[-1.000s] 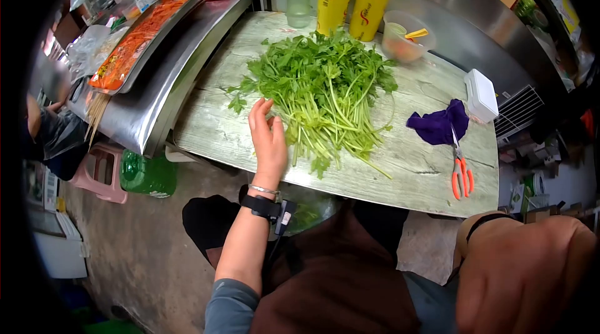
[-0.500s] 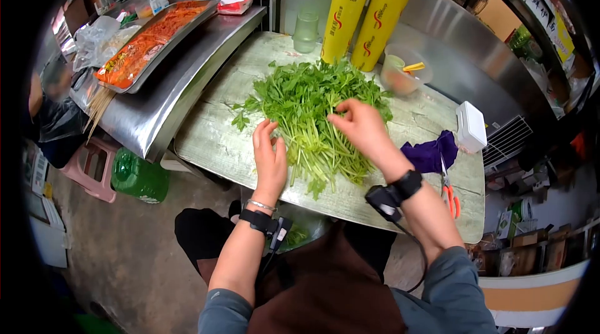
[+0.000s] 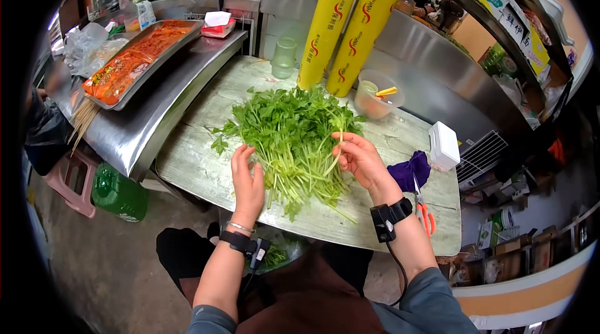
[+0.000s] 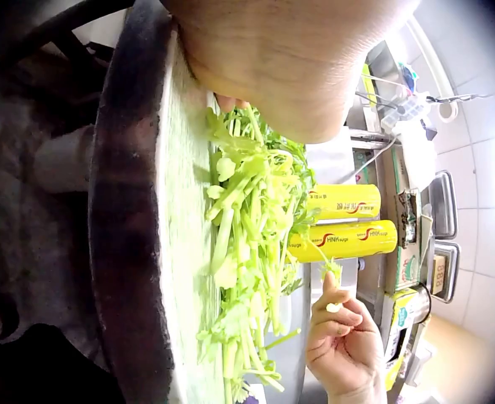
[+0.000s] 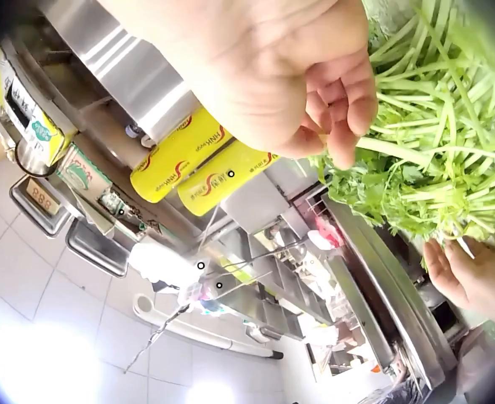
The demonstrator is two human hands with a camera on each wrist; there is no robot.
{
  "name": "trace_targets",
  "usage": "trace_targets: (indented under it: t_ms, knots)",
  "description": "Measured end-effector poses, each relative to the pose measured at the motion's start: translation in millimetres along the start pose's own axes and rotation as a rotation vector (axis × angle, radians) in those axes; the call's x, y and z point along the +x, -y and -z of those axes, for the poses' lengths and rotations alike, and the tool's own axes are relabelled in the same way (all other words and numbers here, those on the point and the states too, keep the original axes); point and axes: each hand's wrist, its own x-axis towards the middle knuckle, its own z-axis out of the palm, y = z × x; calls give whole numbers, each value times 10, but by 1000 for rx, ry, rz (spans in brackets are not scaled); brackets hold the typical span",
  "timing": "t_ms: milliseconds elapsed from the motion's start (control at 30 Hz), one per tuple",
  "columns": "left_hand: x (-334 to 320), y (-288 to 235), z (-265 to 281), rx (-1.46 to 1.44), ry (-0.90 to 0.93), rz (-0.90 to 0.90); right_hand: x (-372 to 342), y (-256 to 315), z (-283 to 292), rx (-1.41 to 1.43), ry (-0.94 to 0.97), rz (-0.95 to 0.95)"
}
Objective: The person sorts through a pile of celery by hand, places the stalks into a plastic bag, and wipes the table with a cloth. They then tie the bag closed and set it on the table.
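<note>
A heap of leafy green stalks (image 3: 294, 146) lies on the pale wood-grain table (image 3: 194, 165), leaves toward the back and stems toward the person. At the heap's right side the right hand (image 3: 362, 162) pinches one stalk between thumb and fingertips, raised off the pile; the left wrist view shows this pinch (image 4: 347, 337) too. The left hand (image 3: 247, 184) is at the heap's left edge, fingers relaxed and slightly bent, beside the stems; its fingertips appear by the leaves in the right wrist view (image 5: 466, 273).
Two yellow rolls (image 3: 328, 34), a green cup (image 3: 284, 57) and a clear bowl (image 3: 379, 99) stand behind the heap. To the right are a purple cloth (image 3: 410, 171), orange-handled scissors (image 3: 425, 215) and a white box (image 3: 444, 145). A tray of red food (image 3: 140, 62) sits on the left counter.
The right hand has come from the lower right to the heap and now pinches a lifted stalk. The left hand stays by the heap's left side. The head view has shifted.
</note>
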Motion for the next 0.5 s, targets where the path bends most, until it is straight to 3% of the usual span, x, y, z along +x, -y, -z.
trace_targets:
  t_ms: [267,400,500]
  knots:
    - [-15,-40,1,47,-76,-16,-78,-154,194,115,15,-28]
    - [-18,-290,6,236,-87,-230,-163,-305,254,31,101,-13]
    - [-22,-710,-176,39,172,-241,-219,-372,190,-220,129,13]
